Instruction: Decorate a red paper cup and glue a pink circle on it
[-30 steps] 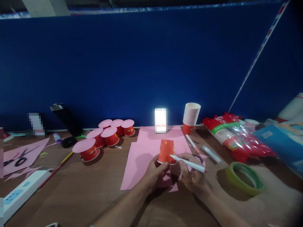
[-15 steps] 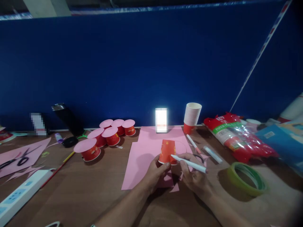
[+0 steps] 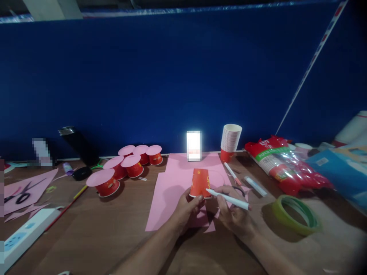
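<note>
An upside-down red paper cup (image 3: 200, 182) stands on a pink paper sheet (image 3: 172, 187) in the middle of the wooden table. My left hand (image 3: 187, 210) is closed around the cup's lower rim from the near side. My right hand (image 3: 233, 214) grips a white pen (image 3: 228, 198), whose tip rests at the cup's right base edge on the pink sheet.
Several red cups topped with pink discs (image 3: 129, 168) sit to the left. A stack of cups (image 3: 231, 142), a lit phone (image 3: 194, 145), a bag of cups (image 3: 283, 164), green tape roll (image 3: 296, 214), loose pens (image 3: 255, 186), scissors (image 3: 17, 196) and a power strip (image 3: 23, 236) surround the work area.
Both hands, cup and pen stay almost in place; the view shifts slightly, first right and then back left.
</note>
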### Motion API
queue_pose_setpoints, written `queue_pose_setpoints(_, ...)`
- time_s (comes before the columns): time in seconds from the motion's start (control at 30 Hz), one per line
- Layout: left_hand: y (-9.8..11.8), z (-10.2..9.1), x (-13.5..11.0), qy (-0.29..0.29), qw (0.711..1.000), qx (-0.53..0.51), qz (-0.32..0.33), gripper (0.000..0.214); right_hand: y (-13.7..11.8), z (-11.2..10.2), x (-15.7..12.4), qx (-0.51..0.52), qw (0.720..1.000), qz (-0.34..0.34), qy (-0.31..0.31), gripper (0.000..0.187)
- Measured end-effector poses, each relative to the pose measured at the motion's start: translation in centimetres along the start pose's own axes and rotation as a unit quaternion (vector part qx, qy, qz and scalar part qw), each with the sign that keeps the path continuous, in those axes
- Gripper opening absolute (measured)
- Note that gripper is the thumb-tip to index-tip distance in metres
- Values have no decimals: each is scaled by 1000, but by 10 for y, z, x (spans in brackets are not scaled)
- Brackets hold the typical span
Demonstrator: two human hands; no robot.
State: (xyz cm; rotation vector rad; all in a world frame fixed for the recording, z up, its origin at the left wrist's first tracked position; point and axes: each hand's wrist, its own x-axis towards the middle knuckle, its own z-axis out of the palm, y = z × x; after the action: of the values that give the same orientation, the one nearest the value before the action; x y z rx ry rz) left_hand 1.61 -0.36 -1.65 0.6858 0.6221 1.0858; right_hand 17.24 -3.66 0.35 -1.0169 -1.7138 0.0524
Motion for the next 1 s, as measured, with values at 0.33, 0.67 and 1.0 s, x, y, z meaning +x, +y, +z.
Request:
queue_pose_setpoints(0.33,-2,-2,0,5,1000,7,-1,54,-3,-1,8,7,1000,-2,-9,10)
queue_pose_setpoints(0.67,-1,-2,-1,4,1000,13,-4,54,-2,0,9,-3,1000,-16,7,10)
queue_pose_setpoints(1.0,-2,-3,0,-3,1000,14,5,52,-3,-3,12,-15,999,-39,15,9)
